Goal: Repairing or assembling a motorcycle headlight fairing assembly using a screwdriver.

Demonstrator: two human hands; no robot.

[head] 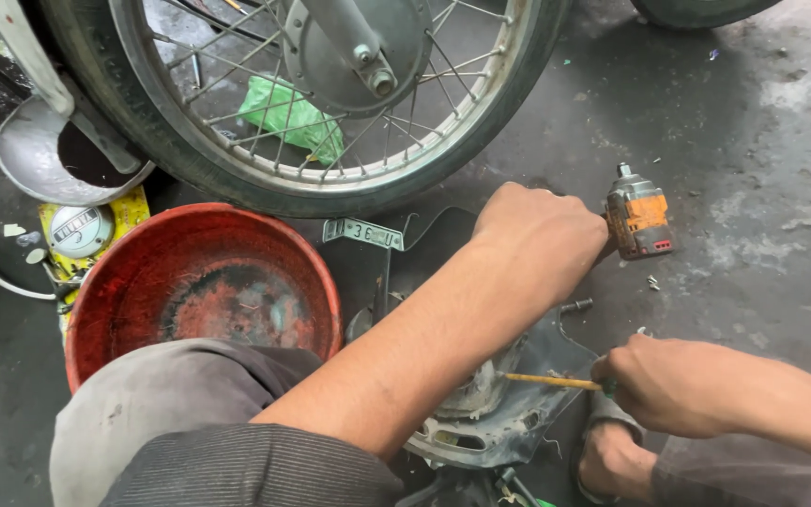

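The left hand (542,230) is closed round the grip of an orange impact wrench (638,216), held just above the concrete floor (753,141). The right hand (673,385) is clenched on a screwdriver (551,380) whose shaft points into the grey motorcycle panel (518,413) lying between red basin (204,291) and hand, below the spoked wheel (330,94).

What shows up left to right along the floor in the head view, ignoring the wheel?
Metal bowl → round gauge on a yellow card → red basin → left hand → orange-and-grey power tool → right hand, gripping a yellow-shafted screwdriver.
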